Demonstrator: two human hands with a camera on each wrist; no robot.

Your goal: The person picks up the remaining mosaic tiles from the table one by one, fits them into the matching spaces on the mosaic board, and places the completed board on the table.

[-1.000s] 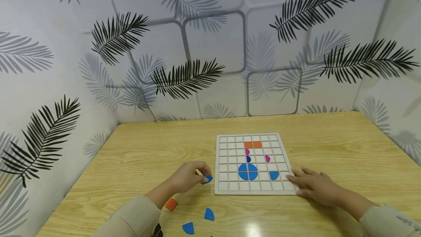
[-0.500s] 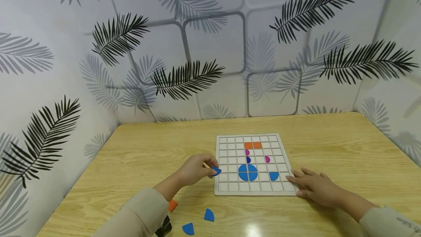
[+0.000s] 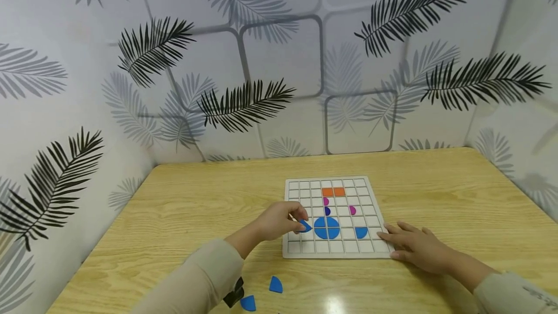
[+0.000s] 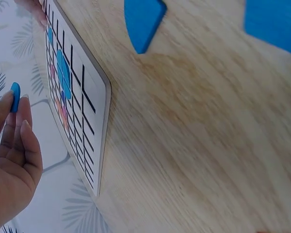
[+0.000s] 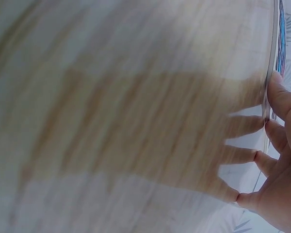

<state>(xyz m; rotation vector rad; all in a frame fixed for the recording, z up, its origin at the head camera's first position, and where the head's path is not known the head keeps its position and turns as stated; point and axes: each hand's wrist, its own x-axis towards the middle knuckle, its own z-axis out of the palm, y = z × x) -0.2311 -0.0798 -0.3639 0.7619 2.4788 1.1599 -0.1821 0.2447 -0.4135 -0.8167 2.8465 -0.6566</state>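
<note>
My left hand (image 3: pixel 281 221) pinches a blue quarter-circle tile (image 3: pixel 306 226) between thumb and fingers, over the left part of the white grid board (image 3: pixel 340 249). The left wrist view shows the tile (image 4: pixel 15 97) edge-on at the fingertips. On the board, four-part work shows as a blue circle (image 3: pixel 327 227) of quarter tiles, with another blue quarter tile (image 3: pixel 361 232) to its right. Two orange squares (image 3: pixel 333 192), two magenta half-circles (image 3: pixel 352 210) and a dark blue one (image 3: pixel 327 211) lie higher up. My right hand (image 3: pixel 420 246), fingers spread, touches the board's right edge near its front corner.
Two loose blue quarter tiles (image 3: pixel 275 284) lie on the wooden table (image 3: pixel 209 197) in front of the board. A black device (image 3: pixel 234 293) sits at my left wrist. A wall (image 3: pixel 279 125) with leaf patterns stands behind the table.
My left hand has carried the blue quarter-circle tile rightward, from beside the board to above its left squares. The left sleeve now hides the loose orange square. The right hand stays put.
</note>
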